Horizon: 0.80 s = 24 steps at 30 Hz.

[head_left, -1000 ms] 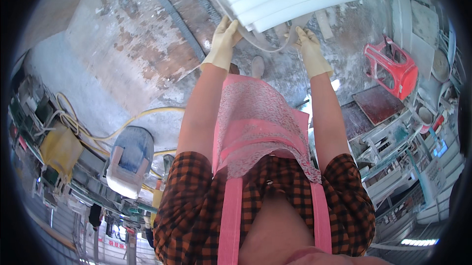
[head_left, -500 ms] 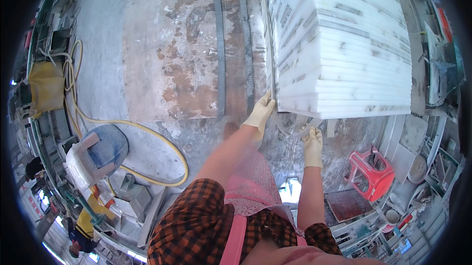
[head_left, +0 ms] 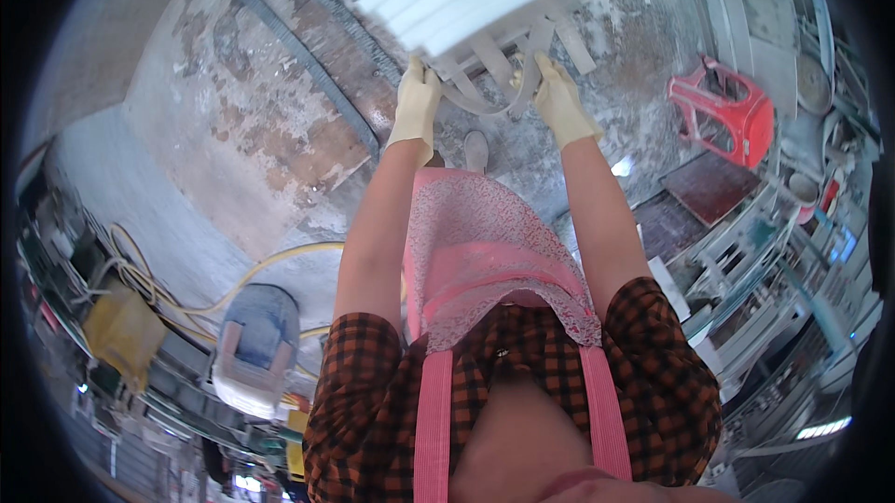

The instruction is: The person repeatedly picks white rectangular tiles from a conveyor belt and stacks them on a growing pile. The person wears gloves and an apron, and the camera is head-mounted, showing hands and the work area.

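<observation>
A pale flat strap [head_left: 491, 112] hangs in a loop below the near edge of a stack of white, grey-marked slabs [head_left: 447, 1]. My left hand [head_left: 417, 104], in a cream rubber glove, is closed at the stack's near left corner, where the strap's left end meets the fingers. My right hand [head_left: 562, 102], gloved alike, pinches the strap's right side just beneath the stack. The fingertips of both hands are partly hidden. Beneath the slabs, light flat strips [head_left: 571, 44] stick out toward me.
A red plastic stool [head_left: 722, 111] stands at the right, near a dark red board [head_left: 713, 188]. At the lower left are a blue tub-like thing [head_left: 264, 335] and a yellow hose [head_left: 250, 275]. Dark strips [head_left: 303, 69] run along the stained floor left of the stack.
My view has turned, so the stack now sits higher in the picture. Both hands are level at its near edge, and more of the looped strap shows between them.
</observation>
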Each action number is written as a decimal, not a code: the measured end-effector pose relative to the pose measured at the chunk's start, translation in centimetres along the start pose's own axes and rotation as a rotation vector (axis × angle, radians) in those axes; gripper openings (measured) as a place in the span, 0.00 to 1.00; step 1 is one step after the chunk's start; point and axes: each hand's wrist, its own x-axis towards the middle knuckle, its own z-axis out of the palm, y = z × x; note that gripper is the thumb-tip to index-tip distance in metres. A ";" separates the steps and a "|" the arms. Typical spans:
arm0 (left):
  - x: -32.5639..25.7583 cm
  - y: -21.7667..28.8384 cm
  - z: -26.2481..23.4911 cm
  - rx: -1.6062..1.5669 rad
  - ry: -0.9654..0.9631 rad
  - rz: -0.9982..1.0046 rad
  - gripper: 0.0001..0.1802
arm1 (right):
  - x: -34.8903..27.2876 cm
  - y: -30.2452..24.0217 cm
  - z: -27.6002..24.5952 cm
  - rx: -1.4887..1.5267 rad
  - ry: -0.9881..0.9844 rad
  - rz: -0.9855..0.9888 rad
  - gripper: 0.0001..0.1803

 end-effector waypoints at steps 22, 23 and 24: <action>-0.7 4.8 -0.5 0.298 -0.076 -0.123 0.18 | 2.0 -3.3 0.1 -0.382 0.032 0.072 0.17; -0.8 5.1 -0.5 0.326 -0.081 -0.186 0.18 | 2.0 -3.1 0.2 -0.362 0.001 0.022 0.17; -1.4 5.4 -0.6 0.270 -0.084 -0.212 0.17 | 1.9 -2.8 0.1 -0.333 0.032 0.064 0.18</action>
